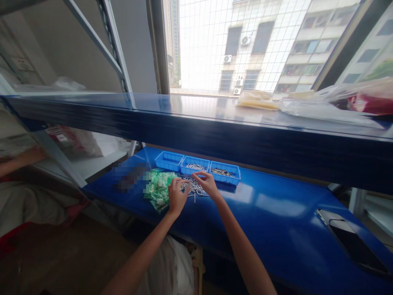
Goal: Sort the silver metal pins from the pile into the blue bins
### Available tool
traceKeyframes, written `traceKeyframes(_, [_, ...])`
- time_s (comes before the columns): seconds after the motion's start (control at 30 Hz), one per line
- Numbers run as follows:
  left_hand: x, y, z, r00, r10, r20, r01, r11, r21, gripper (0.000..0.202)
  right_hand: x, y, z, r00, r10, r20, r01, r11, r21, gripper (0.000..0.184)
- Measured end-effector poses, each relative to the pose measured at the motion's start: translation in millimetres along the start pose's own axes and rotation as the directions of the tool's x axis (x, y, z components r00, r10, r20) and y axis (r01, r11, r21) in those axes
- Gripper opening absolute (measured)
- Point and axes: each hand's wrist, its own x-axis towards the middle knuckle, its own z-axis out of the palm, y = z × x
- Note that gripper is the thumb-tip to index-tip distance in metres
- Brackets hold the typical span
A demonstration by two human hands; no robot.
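Both my hands reach to a heap of small metal screws (193,186) on the blue worktop (276,213). My left hand (177,196) rests at the heap's left side, fingers curled and pinched over the screws. My right hand (208,183) hovers over the heap's far side, fingertips pinched together near the trays. What either hand holds is too small to make out. Behind the heap stand three blue trays in a row: the left tray (169,160) looks empty, the middle tray (194,165) and the right tray (225,172) hold screws. A pile of green-and-white packets (158,187) lies left of my left hand.
A deep blue shelf (196,123) overhangs the worktop, with plastic bags (337,102) on top. A dark phone (353,241) lies at the right of the worktop. Another person's arm (21,159) shows at the far left by white shelving.
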Motion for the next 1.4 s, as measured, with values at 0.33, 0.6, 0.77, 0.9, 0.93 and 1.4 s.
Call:
traceKeyframes(0.33, [-2.2, 7.3, -5.5, 0.990, 0.137, -0.035, -0.139, 0.989, -0.057, 0.013, 0.5, 7.9, 0.9, 0.985, 0.139, 0.106, -0.130, 0.988, -0.081, 0.040])
traceKeyframes(0.6, [-3.7, 8.2, -5.7, 0.987, 0.152, -0.046, -0.156, 0.985, -0.071, 0.013, -1.7, 6.4, 5.0, 0.963, 0.129, 0.237, -0.121, 0.992, -0.045, 0.050])
traceKeyframes(0.77, [-1.4, 5.9, -6.0, 0.993, 0.062, -0.098, -0.071, 0.993, -0.099, 0.013, -0.4, 11.1, 4.3, 0.956, 0.185, 0.226, -0.187, 0.982, -0.014, 0.047])
traceKeyframes(0.9, [-0.3, 5.5, -6.4, 0.995, 0.024, -0.097, -0.033, 0.995, -0.093, 0.013, -0.3, 9.6, 1.5, 0.951, 0.211, 0.224, -0.230, 0.971, 0.059, 0.041])
traceKeyframes(0.93, [-0.3, 5.6, -6.1, 0.996, 0.027, -0.082, -0.034, 0.996, -0.081, 0.013, 0.0, 9.0, 0.3, 0.955, 0.218, 0.201, -0.238, 0.968, 0.081, 0.040])
traceKeyframes(1.4, [-4.1, 5.1, 6.4, 0.974, 0.199, 0.104, -0.204, 0.978, 0.040, 0.016, 13.6, 13.7, -21.1, 0.963, 0.222, -0.154, -0.160, 0.929, 0.335, 0.050])
